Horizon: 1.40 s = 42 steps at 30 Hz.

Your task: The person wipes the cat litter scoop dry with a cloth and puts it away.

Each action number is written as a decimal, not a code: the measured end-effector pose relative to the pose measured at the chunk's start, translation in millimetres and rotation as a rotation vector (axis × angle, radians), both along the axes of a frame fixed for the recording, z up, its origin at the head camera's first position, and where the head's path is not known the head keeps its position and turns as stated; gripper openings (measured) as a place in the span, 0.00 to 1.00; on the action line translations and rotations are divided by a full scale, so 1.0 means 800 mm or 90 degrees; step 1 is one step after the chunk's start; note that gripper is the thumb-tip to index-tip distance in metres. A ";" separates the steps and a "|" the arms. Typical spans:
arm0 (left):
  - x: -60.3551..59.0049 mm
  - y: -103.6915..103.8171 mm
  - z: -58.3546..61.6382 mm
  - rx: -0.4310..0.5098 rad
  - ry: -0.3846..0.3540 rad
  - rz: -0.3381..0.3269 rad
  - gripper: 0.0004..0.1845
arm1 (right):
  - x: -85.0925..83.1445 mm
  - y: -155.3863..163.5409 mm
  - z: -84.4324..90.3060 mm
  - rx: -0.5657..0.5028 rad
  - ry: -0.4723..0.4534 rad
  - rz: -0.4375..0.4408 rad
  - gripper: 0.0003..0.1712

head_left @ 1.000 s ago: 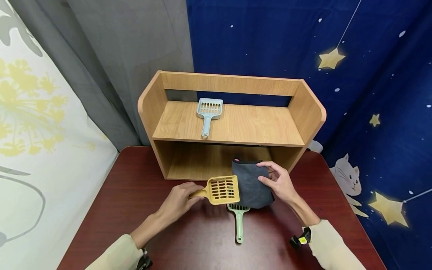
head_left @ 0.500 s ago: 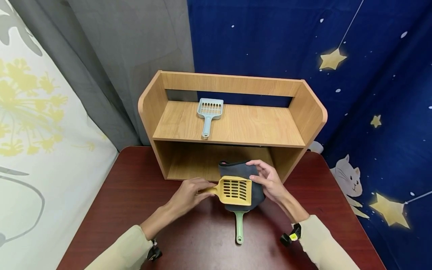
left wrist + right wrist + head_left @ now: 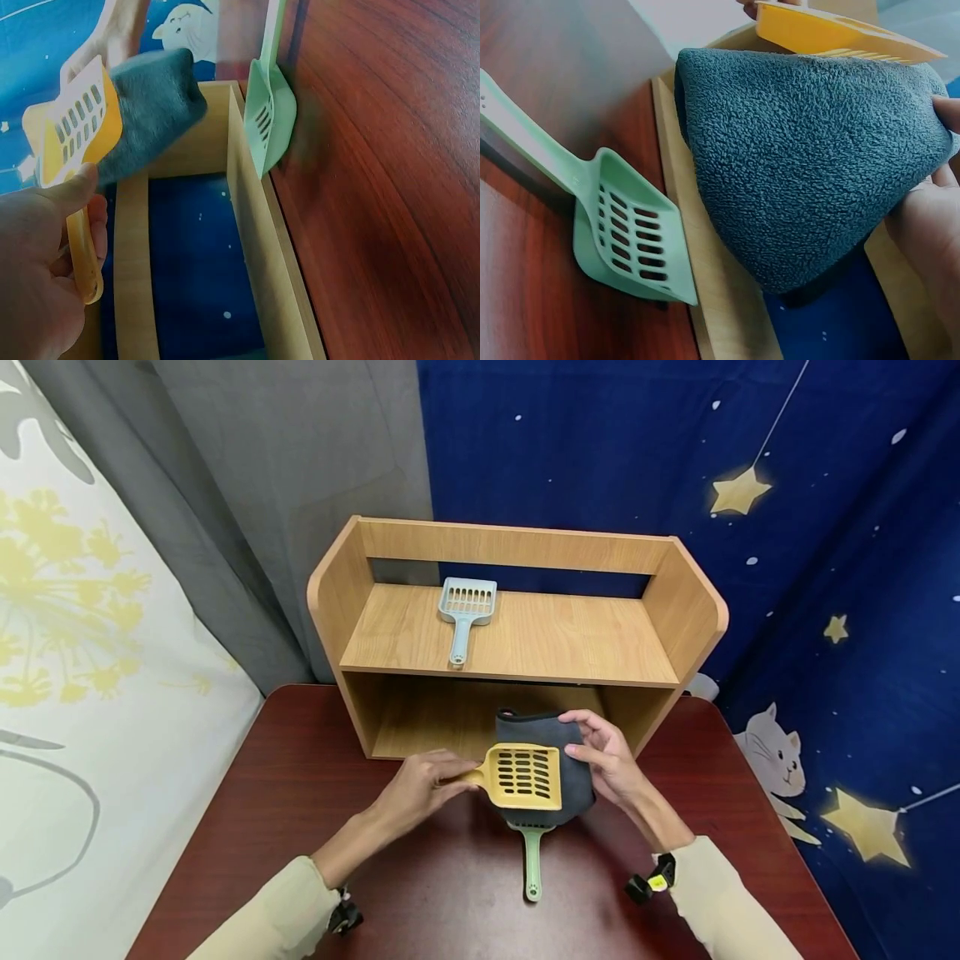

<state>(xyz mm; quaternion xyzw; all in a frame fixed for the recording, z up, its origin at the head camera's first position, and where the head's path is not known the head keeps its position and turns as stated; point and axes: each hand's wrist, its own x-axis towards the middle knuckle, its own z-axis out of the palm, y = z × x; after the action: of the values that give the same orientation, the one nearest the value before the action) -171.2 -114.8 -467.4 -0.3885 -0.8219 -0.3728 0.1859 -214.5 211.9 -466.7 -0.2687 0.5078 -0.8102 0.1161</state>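
Note:
My left hand (image 3: 422,785) grips the handle of a yellow slotted scoop (image 3: 522,775), held above the table in front of the shelf; its thumb lies on the yellow scoop's handle (image 3: 84,251) in the left wrist view. My right hand (image 3: 609,758) holds a folded dark grey cloth (image 3: 573,758) against the underside of the scoop's head. The cloth (image 3: 810,157) fills the right wrist view under the yellow scoop (image 3: 840,34). A green scoop (image 3: 531,852) lies flat on the table beneath them, also seen as the green scoop (image 3: 622,225) by the right wrist. A pale blue scoop (image 3: 465,610) rests on the shelf's upper board.
A wooden two-tier shelf (image 3: 682,610) stands at the back of the dark red table (image 3: 262,810), its lower bay open. A blue star-patterned backdrop (image 3: 825,568) hangs behind and to the right, grey curtain (image 3: 262,485) to the left.
My left hand moved the yellow scoop rightwards over the cloth. My right hand shifted the cloth left and up until it sat under the scoop's head.

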 end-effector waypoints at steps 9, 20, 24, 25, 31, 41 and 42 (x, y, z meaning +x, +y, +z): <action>-0.003 -0.005 0.000 0.014 -0.006 0.028 0.15 | -0.001 0.019 0.012 -0.018 0.012 -0.030 0.29; -0.002 0.008 0.000 0.045 -0.040 -0.006 0.15 | -0.005 -0.009 -0.007 -0.014 -0.016 -0.019 0.27; -0.001 0.012 0.003 0.043 -0.054 -0.021 0.15 | -0.005 -0.019 -0.017 -0.015 -0.019 0.008 0.29; -0.001 0.012 0.003 0.040 -0.059 -0.023 0.15 | -0.005 -0.020 -0.019 -0.017 -0.015 0.014 0.30; -0.002 0.013 0.006 0.024 -0.060 -0.003 0.16 | -0.004 -0.011 -0.017 -0.031 -0.020 0.009 0.29; -0.007 0.009 0.006 0.024 -0.058 0.011 0.17 | -0.001 0.026 0.003 -0.063 -0.013 -0.034 0.29; -0.007 0.009 0.005 0.024 -0.061 0.012 0.17 | 0.000 0.029 0.004 -0.066 -0.010 -0.035 0.29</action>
<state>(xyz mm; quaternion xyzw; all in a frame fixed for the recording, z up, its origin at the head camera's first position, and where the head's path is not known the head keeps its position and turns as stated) -176.9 -107.7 -463.2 -0.3587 -0.8266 -0.4044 0.1568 -214.9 235.5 -463.7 -0.2542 0.4717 -0.8401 0.0837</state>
